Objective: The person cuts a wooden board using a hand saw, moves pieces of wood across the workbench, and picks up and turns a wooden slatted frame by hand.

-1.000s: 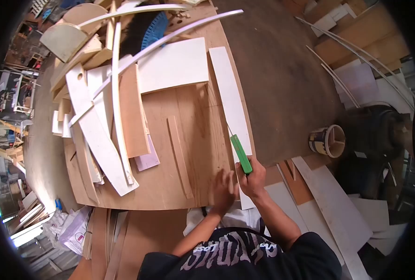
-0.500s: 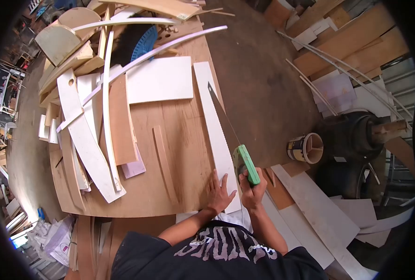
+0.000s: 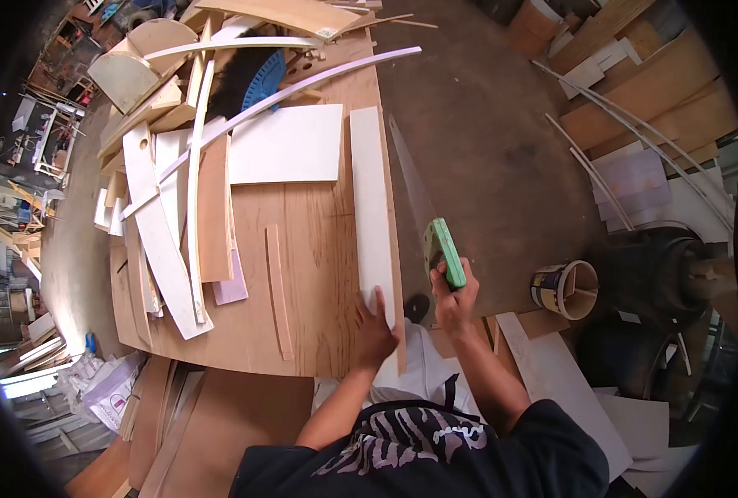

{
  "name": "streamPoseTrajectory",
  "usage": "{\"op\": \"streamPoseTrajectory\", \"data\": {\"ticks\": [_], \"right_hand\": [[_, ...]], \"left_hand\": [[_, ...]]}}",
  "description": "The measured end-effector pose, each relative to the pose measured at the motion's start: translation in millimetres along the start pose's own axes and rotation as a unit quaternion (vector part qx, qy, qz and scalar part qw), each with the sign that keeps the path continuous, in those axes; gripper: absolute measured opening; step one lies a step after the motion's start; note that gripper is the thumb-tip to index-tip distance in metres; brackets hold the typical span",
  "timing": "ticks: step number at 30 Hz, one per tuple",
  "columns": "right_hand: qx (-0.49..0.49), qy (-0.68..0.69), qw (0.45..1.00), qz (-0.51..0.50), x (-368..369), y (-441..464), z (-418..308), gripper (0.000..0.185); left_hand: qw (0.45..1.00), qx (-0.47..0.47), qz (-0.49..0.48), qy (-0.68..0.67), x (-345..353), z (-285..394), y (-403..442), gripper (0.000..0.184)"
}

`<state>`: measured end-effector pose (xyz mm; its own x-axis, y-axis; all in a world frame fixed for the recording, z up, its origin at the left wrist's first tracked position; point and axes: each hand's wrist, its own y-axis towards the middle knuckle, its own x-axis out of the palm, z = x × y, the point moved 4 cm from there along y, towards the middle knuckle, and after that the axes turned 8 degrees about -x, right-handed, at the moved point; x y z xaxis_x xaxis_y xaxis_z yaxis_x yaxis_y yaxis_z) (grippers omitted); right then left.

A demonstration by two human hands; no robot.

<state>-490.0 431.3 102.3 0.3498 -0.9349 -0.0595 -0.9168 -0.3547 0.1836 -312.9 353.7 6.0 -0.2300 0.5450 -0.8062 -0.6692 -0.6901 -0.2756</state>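
A long, narrow white board point(image 3: 371, 191) lies along the right edge of the wooden tabletop point(image 3: 319, 241). My left hand point(image 3: 375, 334) rests on its near end, fingers stretched over the surface and holding nothing. To the right, my right hand point(image 3: 456, 295) is wrapped round the green handle of a handsaw point(image 3: 444, 249). The saw's blade points away from me, beyond the table's right edge and apart from the board. A thin wooden strip point(image 3: 278, 290) lies left of the board, and a white rectangular panel point(image 3: 287, 145) sits farther back.
Curved strips, a blue perforated piece point(image 3: 263, 81) and white shaped boards point(image 3: 170, 249) are piled on the left and back of the table. On the floor at right stand a bucket point(image 3: 565, 290) and a large black object point(image 3: 634, 270), with loose panels nearby.
The saw has moved from over the white board to outside the table's right edge, still in my right hand. The board now lies more parallel to that edge, with my left hand on it.
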Motion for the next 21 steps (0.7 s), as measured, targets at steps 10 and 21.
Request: {"op": "streamPoseTrajectory", "data": {"ticks": [10,21], "right_hand": [[0.023,0.093,0.995,0.027,-15,5,8,0.012],[0.007,0.056,0.996,0.063,-32,-22,7,0.015]], "left_hand": [[0.999,0.014,0.037,-0.016,-64,-97,49,0.105],[0.990,0.136,-0.013,0.039,-102,-153,44,0.087]]}}
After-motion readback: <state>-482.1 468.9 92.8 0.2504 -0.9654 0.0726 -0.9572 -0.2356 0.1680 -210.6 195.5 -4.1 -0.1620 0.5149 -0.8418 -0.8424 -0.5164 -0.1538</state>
